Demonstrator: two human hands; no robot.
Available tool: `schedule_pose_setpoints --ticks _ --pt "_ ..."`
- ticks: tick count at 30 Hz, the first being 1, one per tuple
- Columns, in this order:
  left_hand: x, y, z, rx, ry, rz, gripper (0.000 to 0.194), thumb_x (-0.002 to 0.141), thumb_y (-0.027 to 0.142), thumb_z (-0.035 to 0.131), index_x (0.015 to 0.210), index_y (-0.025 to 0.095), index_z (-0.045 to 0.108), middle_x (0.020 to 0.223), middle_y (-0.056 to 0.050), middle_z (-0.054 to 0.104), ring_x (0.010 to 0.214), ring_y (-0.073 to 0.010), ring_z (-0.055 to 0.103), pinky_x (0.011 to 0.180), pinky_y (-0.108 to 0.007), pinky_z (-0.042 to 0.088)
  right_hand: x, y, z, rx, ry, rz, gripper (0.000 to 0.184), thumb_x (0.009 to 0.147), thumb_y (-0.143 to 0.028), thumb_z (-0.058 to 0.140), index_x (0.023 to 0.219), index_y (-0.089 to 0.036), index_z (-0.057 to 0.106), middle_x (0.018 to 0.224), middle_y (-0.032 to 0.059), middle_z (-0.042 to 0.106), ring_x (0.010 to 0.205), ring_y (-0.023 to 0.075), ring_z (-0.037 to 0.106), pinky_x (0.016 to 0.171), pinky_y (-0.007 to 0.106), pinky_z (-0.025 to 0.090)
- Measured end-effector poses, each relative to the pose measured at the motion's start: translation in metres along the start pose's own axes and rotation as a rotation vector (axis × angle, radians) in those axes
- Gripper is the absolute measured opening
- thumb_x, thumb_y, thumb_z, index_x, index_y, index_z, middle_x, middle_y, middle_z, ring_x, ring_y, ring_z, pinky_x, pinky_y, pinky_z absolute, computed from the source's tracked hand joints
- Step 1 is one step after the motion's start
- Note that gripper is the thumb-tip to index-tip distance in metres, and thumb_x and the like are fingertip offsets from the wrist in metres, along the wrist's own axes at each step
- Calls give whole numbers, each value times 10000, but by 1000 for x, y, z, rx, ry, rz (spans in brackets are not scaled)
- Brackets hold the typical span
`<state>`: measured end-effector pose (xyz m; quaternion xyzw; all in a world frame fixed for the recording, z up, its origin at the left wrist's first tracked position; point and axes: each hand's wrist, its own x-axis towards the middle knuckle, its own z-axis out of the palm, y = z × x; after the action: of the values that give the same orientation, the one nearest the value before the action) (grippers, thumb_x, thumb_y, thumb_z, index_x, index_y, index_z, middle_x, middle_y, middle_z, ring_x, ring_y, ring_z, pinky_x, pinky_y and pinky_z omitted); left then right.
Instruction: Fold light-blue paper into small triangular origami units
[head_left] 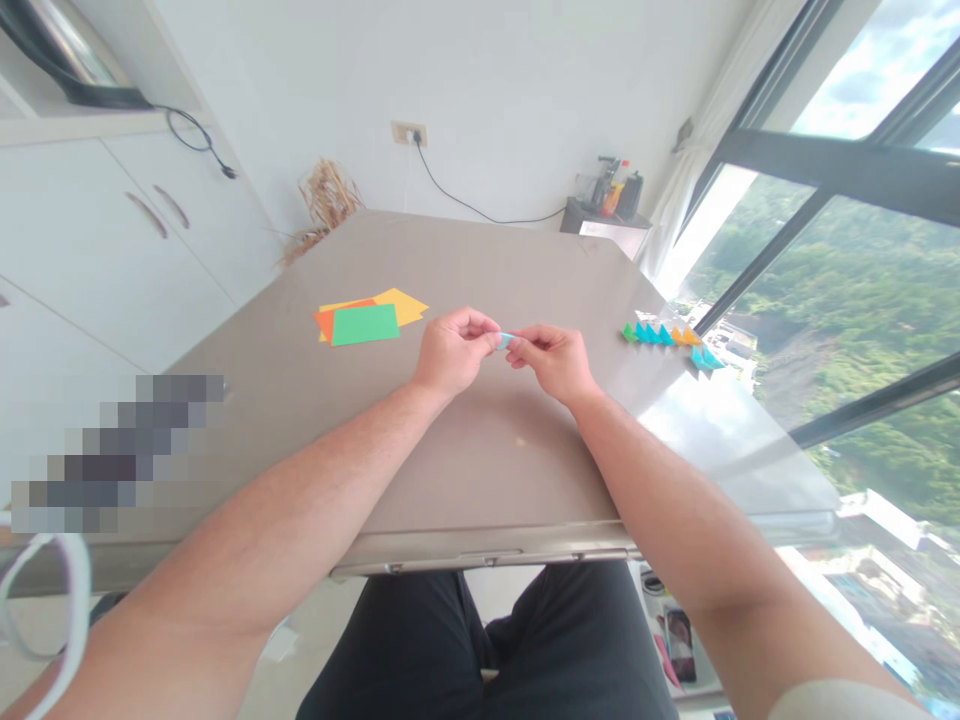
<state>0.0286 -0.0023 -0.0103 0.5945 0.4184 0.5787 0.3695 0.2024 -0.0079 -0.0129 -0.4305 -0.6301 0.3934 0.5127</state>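
Above the middle of the table, my left hand (459,350) and my right hand (551,358) pinch a small piece of light blue folded paper (505,341) between thumbs and fingers. Most of the paper is hidden by the fingertips, so its exact shape does not show. To the left of my hands lies a green paper sheet (366,325) on top of orange paper (324,322) and yellow paper (405,304). Over on the right stands a row of small folded paper boats (652,334) in green, blue and orange, with light blue ones (706,358) nearer me.
The brown table (480,470) has its front edge just before my lap. A large window (847,280) runs along the right. Behind the table stand a small cabinet (611,235) with bottles and some dried stalks (328,195). A black cord (480,212) hangs along the wall.
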Motion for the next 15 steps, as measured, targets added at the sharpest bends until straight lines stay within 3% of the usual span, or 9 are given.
schedule_pose_setpoints --ticks 12,15 --pt "-1 3 2 -38 -1 -19 156 707 289 809 770 194 702 701 -11 716 660 -160 680 669 -307 559 -2 -7 2 -30 32 9 337 729 -519 809 789 -196 737 686 40 743 648 184 696 662 321 565" --pt "-2 5 2 -44 0 -37 198 706 290 820 842 192 716 722 -17 730 677 -167 693 682 -318 574 -2 -7 2 -44 60 -2 283 748 -473 787 775 -198 727 669 30 732 641 176 686 658 315 555"
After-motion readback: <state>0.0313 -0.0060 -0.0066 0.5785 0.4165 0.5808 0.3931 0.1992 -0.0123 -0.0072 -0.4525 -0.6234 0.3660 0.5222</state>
